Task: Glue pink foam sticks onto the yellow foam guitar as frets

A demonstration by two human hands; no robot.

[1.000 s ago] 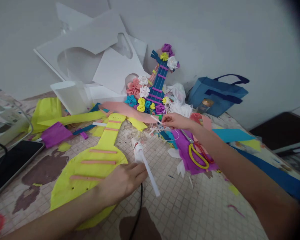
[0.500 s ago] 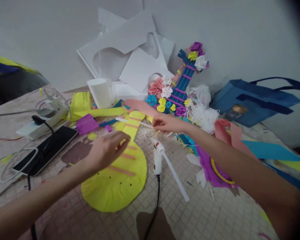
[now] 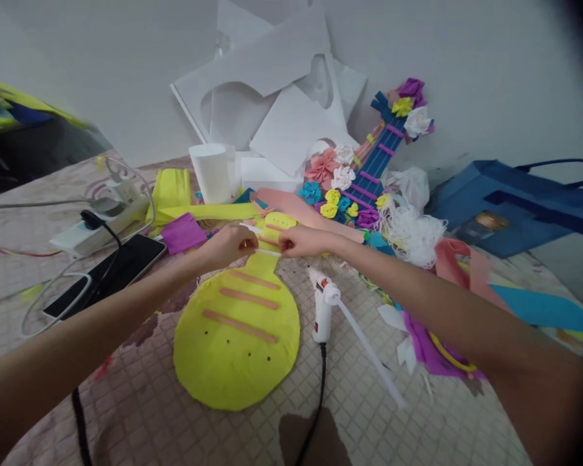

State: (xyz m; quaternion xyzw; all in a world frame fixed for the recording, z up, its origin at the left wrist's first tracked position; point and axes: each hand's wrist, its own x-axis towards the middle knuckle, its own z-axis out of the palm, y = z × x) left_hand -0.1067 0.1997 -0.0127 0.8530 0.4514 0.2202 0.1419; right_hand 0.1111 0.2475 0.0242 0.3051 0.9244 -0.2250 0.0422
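A yellow guitar-shaped piece [image 3: 238, 375] lies on the table, with pink strips across its body and neck and several dark dots near the bottom. Across its neck runs a thin white strip [image 3: 268, 252]. My left hand [image 3: 233, 244] pinches the strip's left end, and my right hand [image 3: 304, 242] pinches the right end, both close to the neck. Just below my right hand a white glue gun [image 3: 322, 310] stands on the table, a long clear glue stick [image 3: 369, 349] sticking out of it.
Behind are a white cup [image 3: 211, 175], cut white boards [image 3: 291, 129] and a blue flowered guitar [image 3: 379, 162]. At left lie a phone [image 3: 111, 272] and a power strip [image 3: 97, 226]; at right, a blue bag [image 3: 480, 194] and coloured paper [image 3: 539, 307].
My left hand has moved up and right to the neck and closed on the strip. My right hand has brought the strip left over the neck. The view has shifted slightly.
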